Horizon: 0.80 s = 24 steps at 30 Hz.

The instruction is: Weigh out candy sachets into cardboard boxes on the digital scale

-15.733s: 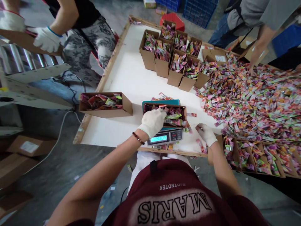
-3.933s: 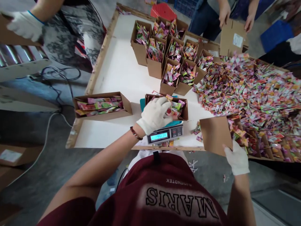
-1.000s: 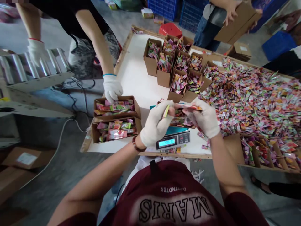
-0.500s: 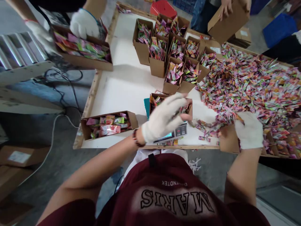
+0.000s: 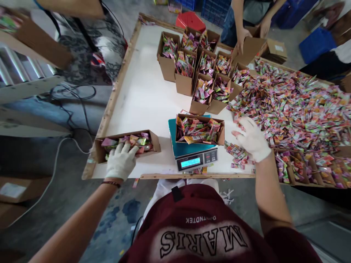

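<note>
My left hand (image 5: 121,160), in a white glove with bare fingertips, rests with spread fingers on small candy packets in a cardboard box (image 5: 155,141) at the table's left. Its fingertips are partly lost among the packets. My right hand (image 5: 252,140), gloved the same way, hovers at the near left edge of a big heap of packets (image 5: 298,106), fingers apart and nothing seen in them. Between my hands a digital scale (image 5: 196,159) with a lit display carries another cardboard box (image 5: 199,118) filled with packets. Loose packets (image 5: 237,155) lie just right of the scale.
Several filled upright boxes (image 5: 183,84) stand together at the back. More boxes (image 5: 309,170) line the near right edge. Across the table a co-worker's hands (image 5: 242,39) hold a carton. At upper left, another person is beside a roller conveyor (image 5: 23,65) with a box.
My left hand has moved from above the scale to the left box. My right hand has shifted left from the near row of boxes. The upper-left box has moved left over the rollers.
</note>
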### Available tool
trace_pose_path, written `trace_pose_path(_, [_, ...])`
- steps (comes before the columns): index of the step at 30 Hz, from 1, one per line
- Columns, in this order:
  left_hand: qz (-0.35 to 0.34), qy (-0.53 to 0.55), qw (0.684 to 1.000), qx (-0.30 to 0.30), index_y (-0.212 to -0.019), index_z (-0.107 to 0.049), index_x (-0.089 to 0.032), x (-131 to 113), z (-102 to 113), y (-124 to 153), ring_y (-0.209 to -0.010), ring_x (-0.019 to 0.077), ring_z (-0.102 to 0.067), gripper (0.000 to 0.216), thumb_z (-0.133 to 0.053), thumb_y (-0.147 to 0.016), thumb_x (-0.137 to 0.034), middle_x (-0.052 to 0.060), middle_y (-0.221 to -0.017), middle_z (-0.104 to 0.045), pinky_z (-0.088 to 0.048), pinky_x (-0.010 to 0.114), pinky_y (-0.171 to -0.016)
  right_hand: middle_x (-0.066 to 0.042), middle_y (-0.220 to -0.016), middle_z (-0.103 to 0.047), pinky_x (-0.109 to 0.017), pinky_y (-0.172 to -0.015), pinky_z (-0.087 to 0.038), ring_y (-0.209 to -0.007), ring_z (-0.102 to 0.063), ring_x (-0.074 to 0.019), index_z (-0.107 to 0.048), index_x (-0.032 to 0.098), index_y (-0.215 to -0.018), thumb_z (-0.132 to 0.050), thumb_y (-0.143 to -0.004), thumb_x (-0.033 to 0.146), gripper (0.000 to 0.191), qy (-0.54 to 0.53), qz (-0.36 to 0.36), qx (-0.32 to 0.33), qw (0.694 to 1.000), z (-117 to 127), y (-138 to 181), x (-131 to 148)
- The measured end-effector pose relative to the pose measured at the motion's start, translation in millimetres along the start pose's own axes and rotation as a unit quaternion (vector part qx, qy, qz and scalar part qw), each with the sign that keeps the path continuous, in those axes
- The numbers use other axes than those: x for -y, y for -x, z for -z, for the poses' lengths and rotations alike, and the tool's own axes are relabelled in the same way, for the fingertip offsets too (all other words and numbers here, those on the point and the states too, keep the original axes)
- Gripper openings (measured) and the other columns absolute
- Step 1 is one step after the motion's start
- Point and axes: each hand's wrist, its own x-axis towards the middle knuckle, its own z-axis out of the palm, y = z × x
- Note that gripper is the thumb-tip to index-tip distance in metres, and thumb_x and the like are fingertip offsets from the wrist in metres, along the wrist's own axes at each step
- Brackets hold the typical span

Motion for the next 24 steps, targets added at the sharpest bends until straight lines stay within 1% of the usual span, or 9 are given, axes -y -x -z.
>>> trace_pose_path(2, [-0.030, -0.014, 0.999, -0.016, -0.133, -0.061, -0.012, 5, 3, -18, -0.145, 0.0416, -0.034, 0.048, -0.032, -0.097, -0.024, 0.025, -0.155, -0.043, -0.033, 0.057, -0.108, -0.017, -0.128, -0.060, -0.046, -0.110, -0.045, -0.127, -0.052, -0.0301, -0.066, 0.016, -0.119, -0.060, -0.094, 0.035, 0.033, -0.005, 0.009, 0.004, 1.000, -18, -22, 18])
trace_pose_path(5, [-0.056, -0.029, 0.997, -0.040, -0.130, -0.060, -0.010, 12, 20, -48, -0.141, 0.0401, -0.037, 0.044, -0.033, -0.099, -0.023, 0.025, -0.154, -0.043, -0.035, 0.057, -0.106, -0.019, -0.133, -0.057, -0.050, -0.109, -0.044, -0.130, -0.048, -0.0343, -0.070, 0.017, -0.109, -0.067, -0.091, 0.041, 0.031, 0.036, -0.042, 0.030, 0.998, -46, -42, 39])
trace_pose_path(7, [-0.061, -0.022, 0.996, -0.055, -0.130, -0.059, -0.010, 16, 32, -68, -0.139, 0.0383, -0.038, 0.040, -0.036, -0.099, -0.022, 0.024, -0.153, -0.045, -0.034, 0.058, -0.106, -0.018, -0.135, -0.056, -0.053, -0.108, -0.043, -0.131, -0.047, -0.0356, -0.072, 0.018, -0.102, -0.069, -0.089, 0.036, 0.023, 0.043, -0.061, 0.043, 0.996, -58, -45, 48])
trace_pose_path(9, [-0.064, -0.009, 0.995, -0.070, -0.129, -0.057, -0.009, 17, 43, -84, -0.140, 0.0380, -0.037, 0.037, -0.039, -0.099, -0.022, 0.023, -0.153, -0.045, -0.032, 0.061, -0.108, -0.016, -0.135, -0.058, -0.052, -0.109, -0.043, -0.131, -0.048, -0.0337, -0.072, 0.019, -0.094, -0.065, -0.090, 0.029, 0.013, 0.018, -0.042, 0.043, 0.998, -59, -42, 51])
trace_pose_path(12, [-0.052, 0.017, 0.994, -0.100, -0.131, -0.053, -0.008, 14, 50, -93, -0.145, 0.0416, -0.029, 0.039, -0.048, -0.097, -0.026, 0.025, -0.159, -0.035, -0.026, 0.069, -0.111, -0.015, -0.128, -0.063, -0.046, -0.108, -0.046, -0.127, -0.055, -0.0286, -0.071, 0.018, -0.088, -0.059, -0.094, 0.028, 0.016, -0.039, 0.008, 0.016, 0.999, -38, -25, 46])
trace_pose_path(15, [-0.030, 0.064, 0.989, -0.128, -0.138, -0.047, -0.007, 5, 45, -79, -0.149, 0.0441, -0.023, 0.052, -0.056, -0.095, -0.035, 0.026, -0.164, -0.026, -0.022, 0.071, -0.114, -0.012, -0.122, -0.068, -0.042, -0.107, -0.047, -0.120, -0.061, -0.0254, -0.071, 0.020, -0.094, -0.057, -0.095, 0.031, 0.018, -0.068, 0.009, -0.025, 0.997, 5, 2, 34])
trace_pose_path(18, [-0.008, 0.118, 0.983, -0.139, -0.133, -0.051, -0.007, -5, 40, -50, -0.147, 0.0410, -0.031, 0.052, -0.053, -0.097, -0.044, 0.025, -0.158, -0.036, -0.028, 0.063, -0.116, -0.010, -0.121, -0.070, -0.040, -0.102, -0.049, -0.113, -0.065, -0.0245, -0.069, 0.021, -0.094, -0.058, -0.094, 0.034, 0.017, -0.052, -0.041, -0.055, 0.996, 48, 35, 18])
trace_pose_path(20, [-0.005, 0.164, 0.975, -0.147, -0.127, -0.055, -0.009, -13, 42, -29, -0.144, 0.0357, -0.040, 0.047, -0.050, -0.098, -0.046, 0.022, -0.150, -0.047, -0.036, 0.053, -0.115, -0.009, -0.116, -0.071, -0.039, -0.098, -0.050, -0.107, -0.066, -0.0244, -0.067, 0.021, -0.089, -0.059, -0.093, 0.035, 0.016, -0.024, -0.080, -0.069, 0.994, 67, 56, 4])
trace_pose_path(24, [-0.047, 0.252, 0.946, -0.200, -0.123, -0.059, -0.015, -41, 68, -2, -0.133, 0.0278, -0.056, 0.036, -0.052, -0.099, -0.041, 0.014, -0.138, -0.060, -0.047, 0.043, -0.111, -0.009, -0.103, -0.071, -0.037, -0.090, -0.050, -0.097, -0.065, -0.0238, -0.060, 0.022, -0.080, -0.057, -0.092, 0.038, 0.020, 0.020, -0.130, -0.079, 0.988, 70, 82, -19])
